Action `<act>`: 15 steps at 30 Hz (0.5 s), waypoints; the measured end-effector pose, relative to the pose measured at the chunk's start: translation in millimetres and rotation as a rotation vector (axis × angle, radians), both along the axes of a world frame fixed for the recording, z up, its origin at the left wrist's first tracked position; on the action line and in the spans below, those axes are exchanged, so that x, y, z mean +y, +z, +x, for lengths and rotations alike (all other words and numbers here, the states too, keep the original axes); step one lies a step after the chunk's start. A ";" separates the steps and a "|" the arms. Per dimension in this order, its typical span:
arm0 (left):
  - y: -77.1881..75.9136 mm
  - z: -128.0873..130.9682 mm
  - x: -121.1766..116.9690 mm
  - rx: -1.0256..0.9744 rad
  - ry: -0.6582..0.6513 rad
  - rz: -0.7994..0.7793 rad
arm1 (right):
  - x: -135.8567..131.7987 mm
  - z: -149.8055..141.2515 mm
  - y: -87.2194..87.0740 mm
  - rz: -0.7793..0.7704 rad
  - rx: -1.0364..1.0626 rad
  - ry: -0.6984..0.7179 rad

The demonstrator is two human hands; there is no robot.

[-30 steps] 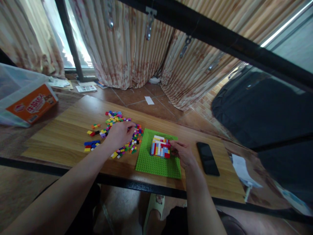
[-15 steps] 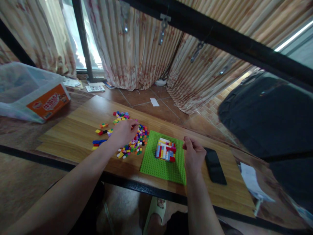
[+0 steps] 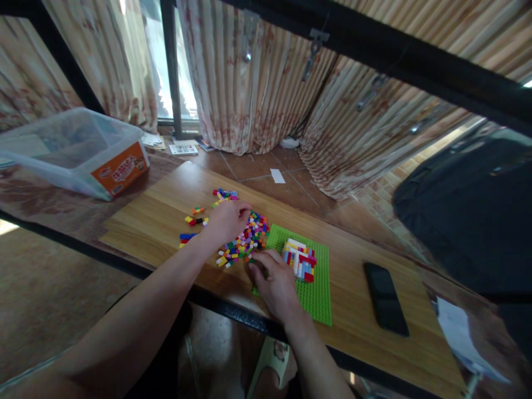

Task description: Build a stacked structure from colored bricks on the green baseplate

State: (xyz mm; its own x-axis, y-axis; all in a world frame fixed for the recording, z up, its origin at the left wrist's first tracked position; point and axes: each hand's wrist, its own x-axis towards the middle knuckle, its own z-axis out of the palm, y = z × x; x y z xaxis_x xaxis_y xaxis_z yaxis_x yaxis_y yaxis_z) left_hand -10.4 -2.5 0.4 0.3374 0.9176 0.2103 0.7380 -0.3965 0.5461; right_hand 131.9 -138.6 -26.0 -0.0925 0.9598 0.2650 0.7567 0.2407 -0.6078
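A green baseplate [image 3: 316,288] lies on the wooden table [image 3: 158,221] with a small multicoloured brick build [image 3: 300,259] on it. To its left is a scattered pile of small coloured bricks [image 3: 245,244]. My left hand [image 3: 228,219] rests palm down on that pile, fingers curled over the bricks; what it holds is hidden. My right hand [image 3: 274,282] lies over the baseplate's left edge, fingertips pinched at the pile's near side, just left of the build.
A black phone [image 3: 385,299] lies on the table right of the baseplate. A clear plastic bin with an orange box [image 3: 120,169] stands at the far left. Curtains, a black frame bar and a tiled floor lie behind.
My right hand left the build's right side, lifted, then crossed to the baseplate's left edge by the brick pile. My left hand stayed on the pile. The view shifted left.
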 end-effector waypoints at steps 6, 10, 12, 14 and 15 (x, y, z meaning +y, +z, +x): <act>-1.3 -1.9 1.7 -0.026 -0.006 0.002 | 8.6 -9.5 -3.1 -0.060 -0.164 -0.120; -0.9 -2.7 2.0 -0.051 0.005 0.018 | 11.1 -12.3 -5.5 -0.060 -0.238 -0.155; 1.6 -8.0 5.7 -0.074 0.018 0.022 | 11.9 -12.8 -6.3 -0.051 -0.242 -0.156; 5.8 -19.9 12.8 -0.115 0.045 0.015 | 12.8 -12.8 -7.4 -0.037 -0.238 -0.160; 8.5 -28.3 17.1 -0.137 0.062 0.001 | 13.4 -12.6 -8.3 -0.030 -0.237 -0.168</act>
State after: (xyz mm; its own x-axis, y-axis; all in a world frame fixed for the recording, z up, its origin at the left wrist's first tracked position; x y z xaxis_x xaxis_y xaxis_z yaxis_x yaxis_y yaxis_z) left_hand -38.7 14.6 8.9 0.2483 0.9355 0.2516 0.6799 -0.3533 0.6426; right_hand 119.2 -125.3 -34.3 0.0119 0.9739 0.2266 0.9064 0.0852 -0.4138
